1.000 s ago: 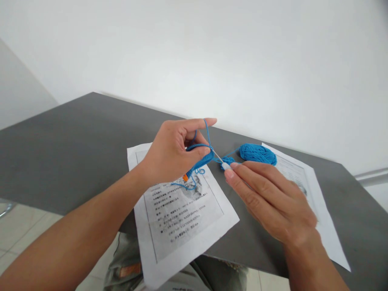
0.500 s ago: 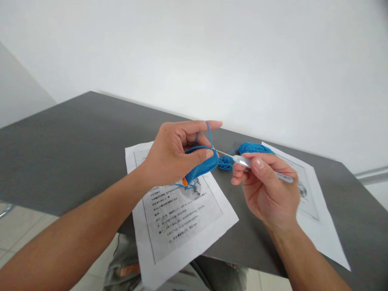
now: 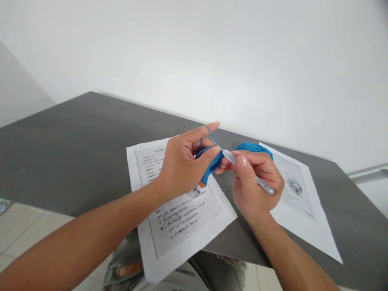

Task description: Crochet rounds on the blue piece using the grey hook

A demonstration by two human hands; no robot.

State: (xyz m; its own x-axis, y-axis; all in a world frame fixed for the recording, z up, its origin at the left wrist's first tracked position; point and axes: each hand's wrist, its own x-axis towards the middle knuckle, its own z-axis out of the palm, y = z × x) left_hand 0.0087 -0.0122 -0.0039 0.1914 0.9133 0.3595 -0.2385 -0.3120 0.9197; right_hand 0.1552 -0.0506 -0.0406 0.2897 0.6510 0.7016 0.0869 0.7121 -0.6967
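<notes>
Between thumb and fingers, my left hand [image 3: 184,161] pinches a blue crochet piece [image 3: 207,171], its raised index finger carrying a strand of blue yarn [image 3: 211,133]. An orange stitch marker [image 3: 201,184] shows at the lower edge of the piece. My right hand [image 3: 256,182] grips a crochet hook [image 3: 265,186] with a pale grey handle. The hook's metal shaft passes by the left thumb tip at the top edge of the work and under the strand; whether the yarn is caught on it I cannot tell. Right fingertips touch the piece's right side.
Behind my right hand lies a blue yarn ball [image 3: 253,148]. A printed sheet [image 3: 194,238] lies beneath my left hand and overhangs the table's near edge. Another printed sheet [image 3: 315,230] rests at the right on the dark grey table [image 3: 75,149], which stands against a white wall.
My right hand has moved left, bringing the hook deeper along the work with its handle close to the left thumb. My left hand has shifted slightly right and tilted the crochet piece.
</notes>
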